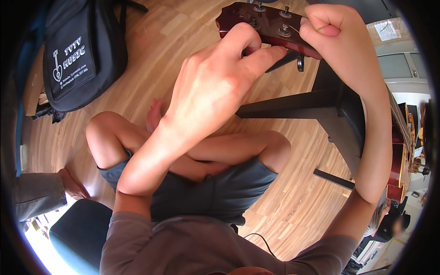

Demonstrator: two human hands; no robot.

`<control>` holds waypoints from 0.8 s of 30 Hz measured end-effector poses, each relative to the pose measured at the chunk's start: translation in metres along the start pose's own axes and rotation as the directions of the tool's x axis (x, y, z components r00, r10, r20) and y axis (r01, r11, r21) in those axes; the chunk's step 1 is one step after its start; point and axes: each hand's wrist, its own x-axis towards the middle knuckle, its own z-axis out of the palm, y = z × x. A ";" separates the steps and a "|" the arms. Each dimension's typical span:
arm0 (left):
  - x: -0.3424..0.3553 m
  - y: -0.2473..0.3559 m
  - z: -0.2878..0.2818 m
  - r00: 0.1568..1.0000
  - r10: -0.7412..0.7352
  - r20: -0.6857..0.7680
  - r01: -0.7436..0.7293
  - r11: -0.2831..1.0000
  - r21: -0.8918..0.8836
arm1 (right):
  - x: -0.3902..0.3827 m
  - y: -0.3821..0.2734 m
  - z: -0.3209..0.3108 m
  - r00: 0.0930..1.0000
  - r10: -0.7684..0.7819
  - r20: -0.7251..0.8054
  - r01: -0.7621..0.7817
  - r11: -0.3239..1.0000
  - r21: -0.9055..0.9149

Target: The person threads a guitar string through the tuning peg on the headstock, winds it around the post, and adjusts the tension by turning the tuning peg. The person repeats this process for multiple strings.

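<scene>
A dark red guitar headstock [233, 17] with metal tuning posts [284, 30] is at the top of the view. My left hand [213, 75] is at its near edge, index finger curled and thumb stretched along the edge; whatever lies between them is hidden. A black tuning knob [300, 63] sticks out beside that thumb. My right hand [337, 28] is closed in a fist at the headstock's right end, on a thin string [294, 29] that runs to a post. The guitar's red body [397, 167] shows at the far right, partly behind my right arm.
A black instrument bag [87, 50] lies at the upper left on the wooden floor [284, 197]. Dark bench legs [288, 106] stand under the headstock. Another person's leg [39, 195] and a dark seat [82, 236] are at the left. A thin cable [261, 238] runs across the floor.
</scene>
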 end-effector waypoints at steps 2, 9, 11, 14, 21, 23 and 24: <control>0.001 0.000 0.002 0.998 -0.003 -0.065 0.001 1.000 -0.029 | 0.002 -0.003 -0.003 0.996 0.068 0.048 -0.070 0.997 0.025; 0.003 0.009 0.021 0.979 -0.108 -0.175 0.100 0.994 -0.054 | -0.001 0.024 0.012 0.997 -0.078 -0.007 0.078 0.982 0.172; 0.004 0.010 0.018 0.984 -0.065 -0.166 0.059 0.997 -0.042 | -0.003 0.022 0.016 0.999 0.023 0.026 -0.030 0.946 0.322; 0.002 0.006 0.014 0.993 0.011 -0.119 -0.022 0.996 -0.088 | -0.001 0.021 0.015 1.000 -0.023 0.007 0.020 0.962 0.273; 0.003 -0.002 0.004 0.998 0.011 -0.056 -0.018 0.993 -0.116 | 0.000 0.019 0.012 0.997 -0.069 -0.018 0.072 0.981 0.180; 0.004 -0.002 0.004 0.997 -0.024 -0.076 0.015 0.992 -0.122 | -0.001 0.019 0.012 0.997 -0.073 -0.018 0.075 0.981 0.180; 0.003 0.000 0.004 0.996 -0.052 -0.069 0.044 0.993 -0.110 | -0.001 0.019 0.012 0.997 -0.075 -0.018 0.077 0.981 0.179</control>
